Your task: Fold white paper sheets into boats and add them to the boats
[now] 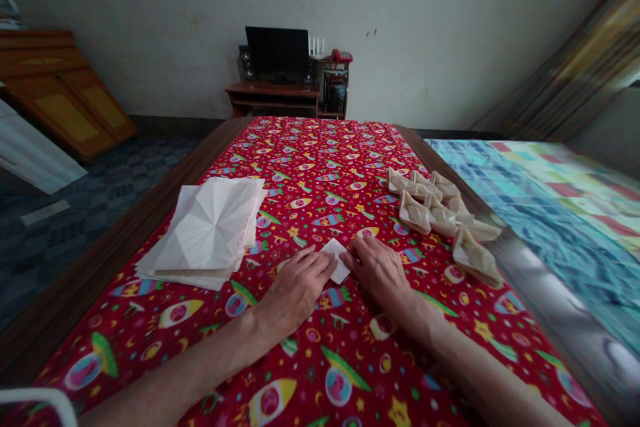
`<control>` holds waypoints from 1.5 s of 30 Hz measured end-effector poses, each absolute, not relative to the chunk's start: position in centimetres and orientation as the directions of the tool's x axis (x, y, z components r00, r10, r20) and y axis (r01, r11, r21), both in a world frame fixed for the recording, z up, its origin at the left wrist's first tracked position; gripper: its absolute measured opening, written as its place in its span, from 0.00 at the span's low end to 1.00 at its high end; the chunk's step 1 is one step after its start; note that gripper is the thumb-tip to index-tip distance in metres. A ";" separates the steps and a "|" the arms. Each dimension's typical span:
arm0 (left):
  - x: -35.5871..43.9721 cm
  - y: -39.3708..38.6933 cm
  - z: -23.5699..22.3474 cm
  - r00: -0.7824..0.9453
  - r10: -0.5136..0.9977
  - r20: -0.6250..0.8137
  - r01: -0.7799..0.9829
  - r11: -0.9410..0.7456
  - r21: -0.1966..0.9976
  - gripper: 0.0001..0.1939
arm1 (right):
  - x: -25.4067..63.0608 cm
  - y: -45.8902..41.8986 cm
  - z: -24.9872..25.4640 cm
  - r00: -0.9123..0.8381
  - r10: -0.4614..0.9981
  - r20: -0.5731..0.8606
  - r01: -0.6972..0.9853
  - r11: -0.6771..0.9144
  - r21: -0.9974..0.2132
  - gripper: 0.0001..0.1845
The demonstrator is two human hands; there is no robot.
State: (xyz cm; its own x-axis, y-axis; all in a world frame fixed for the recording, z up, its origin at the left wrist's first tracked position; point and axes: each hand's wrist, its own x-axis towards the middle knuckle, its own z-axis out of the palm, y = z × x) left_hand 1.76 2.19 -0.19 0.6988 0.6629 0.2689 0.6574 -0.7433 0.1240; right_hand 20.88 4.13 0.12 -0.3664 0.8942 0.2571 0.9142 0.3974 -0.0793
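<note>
A small piece of folded white paper (337, 259) lies on the red patterned cloth, turned like a diamond. My left hand (305, 280) rests over its left side, fingers together and pressed on the paper. At the opposite side my right hand (377, 270) has its fingers curled down onto the paper's right edge. Part of the paper is hidden under the fingertips of both hands. To the left is a stack of white paper sheets (210, 227), the top one creased in a star pattern. Several folded paper pieces (443, 210) are grouped on the right.
The red cloth (320, 167) covers a dark wooden table (200, 153). Beyond its far end stands a desk (273, 90) with a monitor (278, 50) and a red telephone (341, 55). A bed (540, 213) lies to the right, a wooden cabinet (60, 93) at the left.
</note>
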 end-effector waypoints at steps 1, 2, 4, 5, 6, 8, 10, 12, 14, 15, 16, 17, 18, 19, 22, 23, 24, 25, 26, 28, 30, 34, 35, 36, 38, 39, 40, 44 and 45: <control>1.7 2.2 -0.1 0.702 0.667 0.251 0.660 -0.741 0.125 0.17 | 20.8 3.9 0.0 -0.412 0.862 0.295 0.893 0.447 -0.060 0.10; 1.7 2.2 0.1 0.701 0.675 0.229 0.666 -0.735 0.126 0.16 | 20.8 3.6 -0.1 -0.482 0.812 0.329 0.852 0.522 -0.042 0.12; 1.7 2.1 0.5 0.691 0.697 0.191 0.686 -0.716 0.129 0.14 | 20.8 3.2 -0.6 -0.634 0.675 0.377 0.714 0.699 -0.051 0.18; 1.7 2.1 0.6 0.684 0.708 0.178 0.696 -0.706 0.131 0.13 | 21.0 3.1 -0.8 -0.684 0.617 0.390 0.640 0.764 -0.087 0.21; 1.6 2.0 0.7 0.678 0.716 0.169 0.704 -0.698 0.133 0.13 | 21.2 2.9 -1.0 -0.712 0.581 0.394 0.580 0.803 -0.135 0.24; 1.5 1.9 0.7 0.673 0.720 0.172 0.708 -0.693 0.132 0.16 | 21.9 2.6 -1.4 -0.727 0.578 0.371 0.530 0.816 -0.232 0.28; 1.4 1.7 0.6 0.673 0.717 0.182 0.708 -0.696 0.119 0.22 | 22.7 2.4 -1.4 -0.729 0.600 0.328 0.531 0.799 -0.281 0.31; 1.2 1.7 0.4 0.675 0.714 0.183 0.710 -0.697 0.100 0.25 | 23.4 2.0 -1.3 -0.723 0.620 0.306 0.548 0.783 -0.293 0.33; 1.0 1.7 0.2 0.673 0.718 0.177 0.717 -0.692 0.083 0.25 | 23.9 1.7 -1.1 -0.703 0.645 0.299 0.579 0.764 -0.286 0.34; 0.9 1.7 0.2 0.670 0.722 0.174 0.722 -0.688 0.075 0.24 | 24.0 1.6 -0.9 -0.698 0.653 0.296 0.591 0.757 -0.277 0.34; 0.8 1.7 0.2 0.667 0.725 0.172 0.726 -0.684 0.067 0.24 | 24.1 1.5 -0.8 -0.696 0.654 0.295 0.598 0.756 -0.265 0.33; 0.7 1.7 0.2 0.664 0.728 0.171 0.731 -0.680 0.059 0.24 | 24.1 1.5 -0.6 -0.697 0.651 0.300 0.600 0.759 -0.251 0.33; 0.6 1.7 0.3 0.660 0.731 0.171 0.735 -0.676 0.051 0.23 | 24.1 1.5 -0.4 -0.700 0.643 0.310 0.599 0.766 -0.235 0.33; 0.5 1.6 0.3 0.657 0.734 0.171 0.740 -0.672 0.045 0.23 | 24.1 1.5 -0.3 -0.703 0.634 0.321 0.596 0.772 -0.221 0.33; 0.1 1.5 0.4 0.642 0.747 0.172 0.754 -0.656 0.035 0.24 | 24.0 1.6 0.1 -0.699 0.625 0.348 0.596 0.778 -0.198 0.32; 0.0 1.4 0.4 0.638 0.750 0.172 0.758 -0.652 0.032 0.23 | 24.0 1.6 0.2 -0.695 0.624 0.357 0.598 0.778 -0.194 0.31; -0.1 1.3 0.5 0.635 0.753 0.171 0.761 -0.648 0.028 0.23 | 24.0 1.6 0.3 -0.691 0.623 0.366 0.600 0.777 -0.191 0.30; -0.2 1.2 0.5 0.632 0.756 0.171 0.764 -0.644 0.023 0.23 | 24.0 1.7 0.3 -0.687 0.623 0.375 0.602 0.776 -0.187 0.29; -0.3 1.1 0.6 0.629 0.758 0.171 0.767 -0.641 0.021 0.22 | 24.1 1.7 0.3 -0.682 0.621 0.387 0.603 0.776 -0.182 0.28; -0.5 1.1 0.6 0.622 0.762 0.181 0.771 -0.636 0.031 0.21 | 24.0 1.8 0.3 -0.672 0.615 0.412 0.606 0.777 -0.172 0.27; -0.7 1.3 0.5 0.611 0.763 0.210 0.768 -0.636 0.078 0.19 | 23.9 1.9 0.3 -0.661 0.610 0.437 0.607 0.777 -0.167 0.25; -0.6 2.8 0.0 0.489 0.805 0.335 0.772 -0.579 0.262 0.14 | 23.3 2.1 0.3 -0.639 0.624 0.449 0.625 0.762 -0.170 0.18; -0.4 3.2 -0.2 0.434 0.827 0.357 0.793 -0.538 0.284 0.11 | 23.1 2.2 0.3 -0.634 0.626 0.454 0.632 0.758 -0.162 0.16; -0.1 3.5 -0.2 0.393 0.846 0.360 0.816 -0.502 0.288 0.09 | 23.0 2.3 0.2 -0.631 0.628 0.456 0.641 0.753 -0.150 0.14; 0.6 4.1 -0.3 0.364 0.870 0.332 0.846 -0.459 0.273 0.10 | 22.6 2.6 0.0 -0.631 0.630 0.452 0.656 0.745 -0.122 0.12; 1.0 4.3 -0.3 0.370 0.876 0.309 0.849 -0.454 0.270 0.11 | 22.4 2.8 0.0 -0.630 0.636 0.446 0.666 0.737 -0.110 0.11; 1.3 4.5 -0.2 0.380 0.879 0.287 0.845 -0.456 0.278 0.11 | 22.2 3.0 0.1 -0.625 0.647 0.437 0.681 0.726 -0.101 0.12; 2.1 5.2 0.1 0.378 0.896 0.234 0.776 -0.444 0.447 0.11 | 21.2 3.4 0.9 -0.562 0.713 0.419 0.763 0.643 -0.070 0.15; 2.2 5.3 0.3 0.369 0.903 0.222 0.746 -0.430 0.509 0.11 | 20.9 3.4 1.3 -0.554 0.724 0.411 0.774 0.629 -0.065 0.15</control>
State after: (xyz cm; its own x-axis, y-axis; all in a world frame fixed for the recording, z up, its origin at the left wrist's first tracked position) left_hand 2.20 5.34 0.29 0.3686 0.9027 0.2221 0.7459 -0.4298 0.5089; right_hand 20.94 3.40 1.26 -0.5538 0.7241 0.4111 0.7745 0.6293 -0.0652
